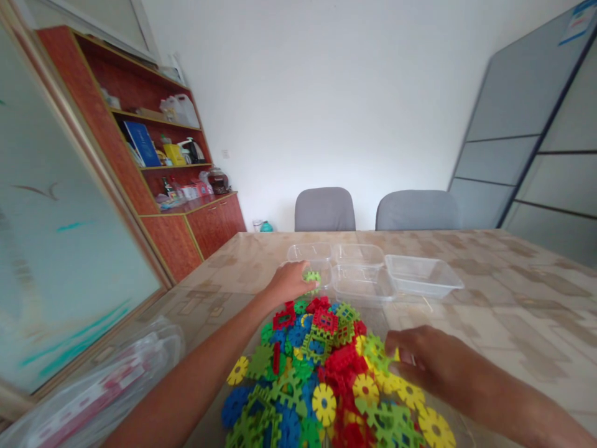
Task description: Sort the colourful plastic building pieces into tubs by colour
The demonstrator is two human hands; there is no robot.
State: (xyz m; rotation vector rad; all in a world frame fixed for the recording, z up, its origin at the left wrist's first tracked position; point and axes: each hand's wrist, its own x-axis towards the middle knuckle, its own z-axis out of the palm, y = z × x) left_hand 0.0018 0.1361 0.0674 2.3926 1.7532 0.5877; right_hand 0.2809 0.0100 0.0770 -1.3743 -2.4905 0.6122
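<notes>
My left hand (pixel 293 281) pinches a light green plastic building piece (pixel 312 277) over the front left clear plastic container (pixel 326 274). Below it spreads a heap of interlocking plastic building pieces: red plates (pixel 325 320), yellow flower-shaped discs (pixel 323 403), blue discs (pixel 296 336) and green ones. At the heap's right side, the curled fingers and thumb of my right hand (pixel 420 356) close around the edge of another light green piece (pixel 375 352). Its far end lies among yellow discs.
More clear containers stand behind the heap: a back left one (pixel 310 251), a back middle one (pixel 358 254), a front middle one (pixel 364 283) and one at the right (pixel 422 277). A plastic bag (pixel 107 379) lies at the left. Two grey chairs (pixel 325 208) stand beyond the table.
</notes>
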